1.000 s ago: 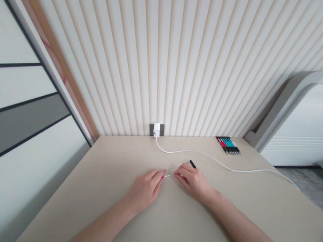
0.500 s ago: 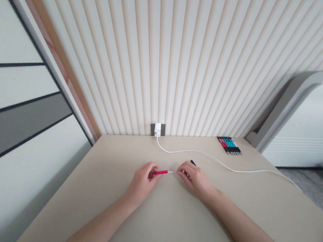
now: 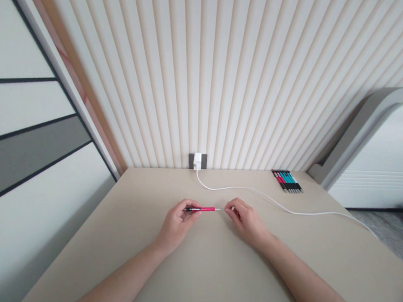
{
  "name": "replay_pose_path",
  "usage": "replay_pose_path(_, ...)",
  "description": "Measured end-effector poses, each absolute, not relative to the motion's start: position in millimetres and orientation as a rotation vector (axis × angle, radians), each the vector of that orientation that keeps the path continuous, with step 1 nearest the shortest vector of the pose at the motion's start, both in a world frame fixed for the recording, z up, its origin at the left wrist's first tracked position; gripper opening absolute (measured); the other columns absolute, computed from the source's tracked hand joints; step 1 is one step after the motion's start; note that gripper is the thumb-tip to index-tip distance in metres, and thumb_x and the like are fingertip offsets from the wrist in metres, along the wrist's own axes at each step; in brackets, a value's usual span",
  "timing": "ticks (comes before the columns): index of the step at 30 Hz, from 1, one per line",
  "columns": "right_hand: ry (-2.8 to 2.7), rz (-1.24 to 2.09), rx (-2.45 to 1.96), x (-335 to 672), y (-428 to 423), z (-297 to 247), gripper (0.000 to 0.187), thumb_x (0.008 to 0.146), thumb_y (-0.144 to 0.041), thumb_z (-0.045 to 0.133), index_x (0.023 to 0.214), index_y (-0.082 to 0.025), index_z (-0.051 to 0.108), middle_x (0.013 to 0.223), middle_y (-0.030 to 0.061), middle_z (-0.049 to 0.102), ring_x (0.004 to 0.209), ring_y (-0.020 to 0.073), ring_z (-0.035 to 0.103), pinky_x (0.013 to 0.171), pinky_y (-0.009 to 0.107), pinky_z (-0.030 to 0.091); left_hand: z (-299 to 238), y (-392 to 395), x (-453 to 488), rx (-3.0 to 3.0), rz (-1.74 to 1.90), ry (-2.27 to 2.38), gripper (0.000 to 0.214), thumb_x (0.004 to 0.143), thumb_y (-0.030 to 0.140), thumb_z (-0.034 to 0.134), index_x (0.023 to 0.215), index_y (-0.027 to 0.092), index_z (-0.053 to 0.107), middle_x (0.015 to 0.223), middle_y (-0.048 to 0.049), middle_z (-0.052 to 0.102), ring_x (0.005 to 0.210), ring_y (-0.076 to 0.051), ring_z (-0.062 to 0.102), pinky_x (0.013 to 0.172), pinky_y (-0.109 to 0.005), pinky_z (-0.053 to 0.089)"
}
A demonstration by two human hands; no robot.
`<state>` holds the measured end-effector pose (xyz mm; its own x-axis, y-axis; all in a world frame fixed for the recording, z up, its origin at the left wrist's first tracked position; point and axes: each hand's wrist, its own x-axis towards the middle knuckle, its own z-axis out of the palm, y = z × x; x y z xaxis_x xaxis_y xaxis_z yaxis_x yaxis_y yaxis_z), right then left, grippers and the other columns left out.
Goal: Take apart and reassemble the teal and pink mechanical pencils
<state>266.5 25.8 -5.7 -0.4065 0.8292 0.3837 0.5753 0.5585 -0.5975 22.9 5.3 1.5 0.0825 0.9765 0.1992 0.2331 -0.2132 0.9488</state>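
Between thumb and fingers, my left hand [image 3: 176,221] grips a pen [image 3: 207,209] with a pinkish-red barrel and a black end, level and pointing right. A thin whitish refill [image 3: 218,209] sticks out of the barrel's right end. My right hand [image 3: 246,221] is pinched at the refill's tip. Its fingers hide whatever small part they hold there. Both hands are just above the beige table.
Several pens [image 3: 288,181], red, teal and black, lie side by side at the table's back right. A white charger [image 3: 197,161] sits in a wall socket. Its white cable [image 3: 254,190] runs across the table [image 3: 191,272] to the right edge.
Both hands have risen slightly in view, and the pen has become more level. The black piece that showed behind my right hand is out of sight now.
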Motion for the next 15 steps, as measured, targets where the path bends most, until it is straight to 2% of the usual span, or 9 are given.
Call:
replay_pose_path(6,-2.114,0.509,-1.084,263.6,23.8,-6.4,0.014,0.099,-0.027,0.044,0.096,-0.021,0.056,0.088,0.0038,0.062,0.071,0.0148,0.057,0.067,0.027,0.044,-4.3,8.9,22.7,1.447,1.283,1.203,0.025,0.082,0.034,0.068,0.1,0.018,0.06,0.092,-0.0028,0.068,0.081,-0.016,0.065,0.074,-0.027,0.051)
replay_pose_path(10,-2.111,0.498,-1.083,262.7,22.5,-5.2,0.015,0.099,-0.028,0.043,0.096,-0.021,0.056,0.089,0.0037,0.061,0.071,0.0147,0.056,0.068,0.027,0.044,-4.1,8.8,23.4,1.341,1.305,1.123,0.03,0.083,0.035,0.066,0.105,0.019,0.056,0.096,-0.0036,0.068,0.084,-0.017,0.068,0.082,-0.032,0.053)
replay_pose_path(15,-2.088,0.474,-1.102,263.8,22.7,-5.4,0.016,0.1,-0.029,0.042,0.095,-0.021,0.056,0.088,0.0036,0.062,0.069,0.0143,0.056,0.066,0.027,0.044,-4.7,9.4,21.7,1.422,1.268,1.118,0.023,0.085,0.032,0.066,0.102,0.018,0.059,0.1,-0.0061,0.071,0.093,-0.018,0.067,0.088,-0.032,0.051)
